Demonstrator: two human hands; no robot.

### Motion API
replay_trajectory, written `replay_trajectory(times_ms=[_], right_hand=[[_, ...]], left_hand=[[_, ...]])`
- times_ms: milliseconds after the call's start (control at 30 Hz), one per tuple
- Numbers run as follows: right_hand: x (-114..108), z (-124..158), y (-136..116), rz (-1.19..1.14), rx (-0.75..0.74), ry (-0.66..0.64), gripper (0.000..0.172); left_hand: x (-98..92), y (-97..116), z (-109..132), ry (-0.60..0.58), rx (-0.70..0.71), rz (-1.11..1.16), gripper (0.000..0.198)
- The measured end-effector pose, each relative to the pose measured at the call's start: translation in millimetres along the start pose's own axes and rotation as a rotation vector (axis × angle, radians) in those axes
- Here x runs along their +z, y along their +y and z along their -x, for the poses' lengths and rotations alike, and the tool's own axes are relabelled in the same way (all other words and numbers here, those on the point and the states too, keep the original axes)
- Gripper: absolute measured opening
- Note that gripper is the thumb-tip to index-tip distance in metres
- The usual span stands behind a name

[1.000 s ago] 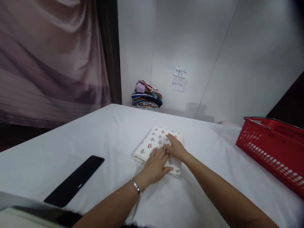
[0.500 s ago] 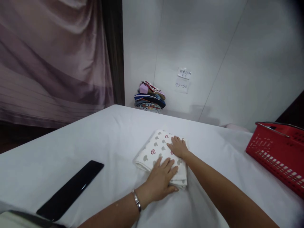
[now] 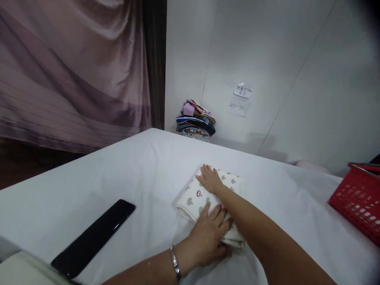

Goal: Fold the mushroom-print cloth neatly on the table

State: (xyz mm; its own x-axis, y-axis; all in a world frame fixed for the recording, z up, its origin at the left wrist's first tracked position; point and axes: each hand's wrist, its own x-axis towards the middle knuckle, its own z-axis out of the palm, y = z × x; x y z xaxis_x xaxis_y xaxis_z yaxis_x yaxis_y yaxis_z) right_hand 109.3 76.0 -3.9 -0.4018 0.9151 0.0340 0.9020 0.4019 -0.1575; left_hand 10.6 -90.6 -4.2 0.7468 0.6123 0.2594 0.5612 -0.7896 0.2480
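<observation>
A folded white cloth point(image 3: 190, 202) with grey and red mushroom prints lies on the white-covered table point(image 3: 142, 174). My left hand point(image 3: 209, 235), with a silver bracelet at the wrist, rests on the cloth's near edge, fingers spread. Farther back, my right hand point(image 3: 210, 180) lies flat on the cloth's top, near its far left corner, its fingers apart. The right forearm crosses over the cloth's right part and hides some of it. Neither hand grips the fabric.
To the left lies a long black glossy panel point(image 3: 95, 237). A red plastic basket point(image 3: 358, 198) with a metal handle stands at the right edge. Beyond the table's far edge is a stack of folded clothes point(image 3: 196, 120) by the wall, near paper notes point(image 3: 238, 107).
My right hand has slid left across the cloth toward its far left corner. My left hand stays at the near edge. The whole view has shifted, with things appearing farther right.
</observation>
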Motion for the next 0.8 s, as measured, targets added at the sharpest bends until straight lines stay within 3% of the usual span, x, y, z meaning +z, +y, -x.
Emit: replay_trajectory(times_ms=[133, 400, 567, 700, 800], right_hand=[[5.1, 0.5, 1.8, -0.005, -0.018, 0.018, 0.069], [-15.9, -2.8, 21.6, -0.045, 0.024, -0.067, 0.072], [-5.4, 3.9, 43.2, 0.012, 0.088, -0.046, 0.074], [1.2, 3.8, 44.2, 0.009, 0.078, -0.028, 0.073], [-6.7, 2.9, 40.9, -0.023, 0.084, -0.061, 0.072]], left_hand=[[-0.1, -0.6, -0.3, -0.01, -0.004, 0.014, 0.073], [-4.0, -0.1, 1.8, -0.025, -0.014, 0.052, 0.073], [-1.0, -1.0, 1.2, -0.016, -0.016, 0.066, 0.071], [-0.9, -0.8, 0.9, -0.002, -0.013, 0.05, 0.072], [-1.8, -0.1, 1.1, 0.002, -0.012, 0.037, 0.072]])
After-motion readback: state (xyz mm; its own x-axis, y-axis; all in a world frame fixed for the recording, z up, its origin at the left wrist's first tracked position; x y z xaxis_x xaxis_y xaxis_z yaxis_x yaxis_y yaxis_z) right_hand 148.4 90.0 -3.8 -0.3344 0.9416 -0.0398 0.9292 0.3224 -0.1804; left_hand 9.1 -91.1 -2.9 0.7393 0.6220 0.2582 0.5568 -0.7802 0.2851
